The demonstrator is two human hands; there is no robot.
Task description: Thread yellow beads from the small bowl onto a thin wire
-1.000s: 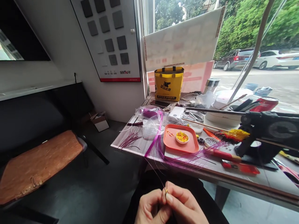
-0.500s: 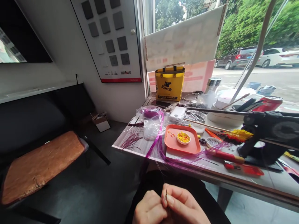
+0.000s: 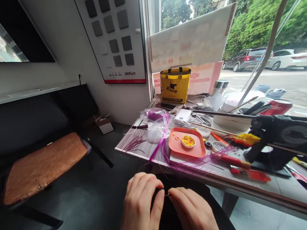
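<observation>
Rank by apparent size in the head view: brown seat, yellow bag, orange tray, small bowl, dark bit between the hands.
Brown seat
Yellow bag and orange tray: too alike to rank
Small bowl
Dark bit

Your left hand [image 3: 141,203] and right hand [image 3: 193,206] pinch a thin strand [image 3: 167,195] — ahead, the surface [image 3: 150,146] carries an orange tray [image 3: 176,147].

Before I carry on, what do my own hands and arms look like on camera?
Your left hand and right hand are bare: no gloves, rings or markings show. No sleeves are visible at the lower edge of the frame. Your lap is covered by plain black clothing.
</observation>
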